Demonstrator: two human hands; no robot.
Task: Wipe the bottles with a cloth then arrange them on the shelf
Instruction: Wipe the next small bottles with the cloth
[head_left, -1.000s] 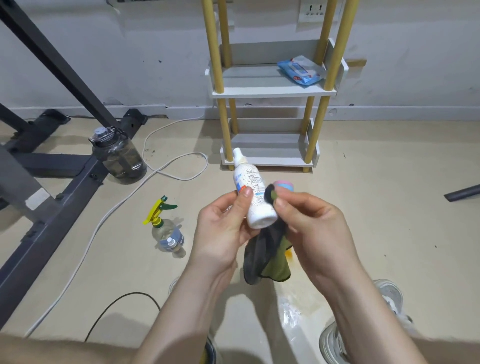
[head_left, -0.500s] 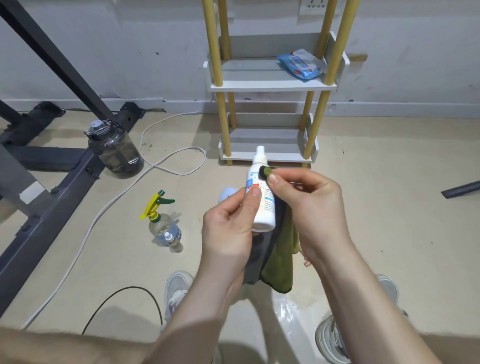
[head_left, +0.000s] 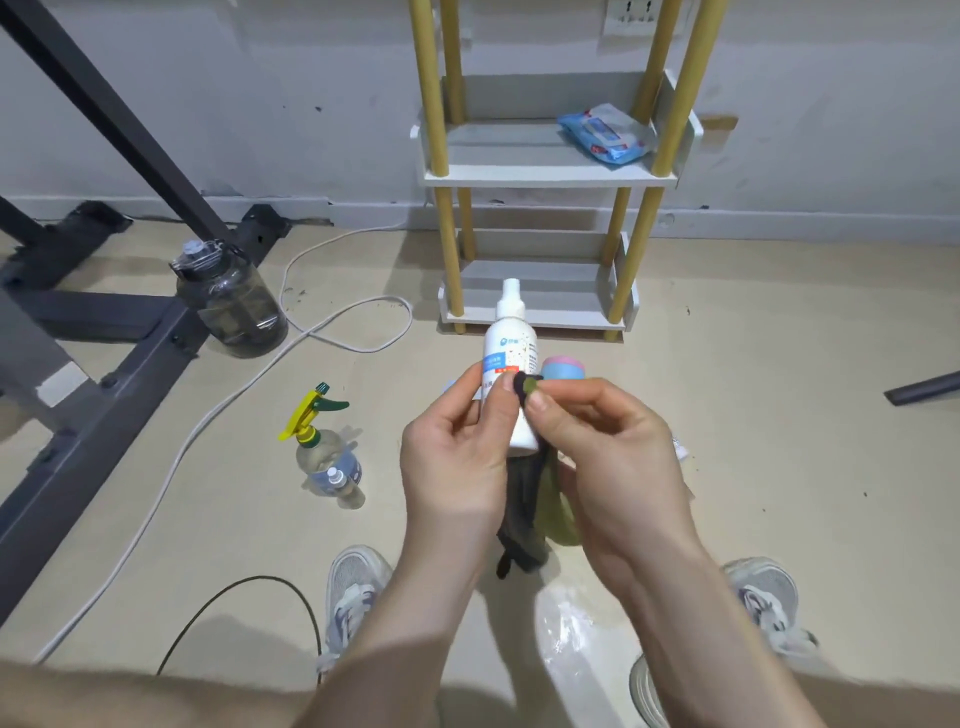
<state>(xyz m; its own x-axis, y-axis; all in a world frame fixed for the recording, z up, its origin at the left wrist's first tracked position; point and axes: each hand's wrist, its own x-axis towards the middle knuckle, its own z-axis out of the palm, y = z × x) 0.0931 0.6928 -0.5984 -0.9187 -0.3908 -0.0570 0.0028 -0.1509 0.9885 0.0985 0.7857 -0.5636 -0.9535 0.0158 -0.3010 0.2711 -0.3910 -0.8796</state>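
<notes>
Two hands meet over the floor in front of the shelf (head_left: 545, 179). The left hand (head_left: 457, 457) grips a white spray bottle (head_left: 511, 358) upright by its lower half, thumb across the label. The right hand (head_left: 608, 452) pinches a fold of dark and green cloth (head_left: 522, 519) against the bottle's side; the rest of the cloth hangs between the wrists. A wipes packet (head_left: 605, 132) lies at the right end of the shelf's upper board. On the floor to the left stands a yellow-trigger sprayer (head_left: 324, 447), with a small clear bottle (head_left: 340, 483) touching it. A dark jug (head_left: 234, 306) sits near the black frame (head_left: 104, 400). A pink and blue tub (head_left: 566, 366) shows just behind the white bottle.
</notes>
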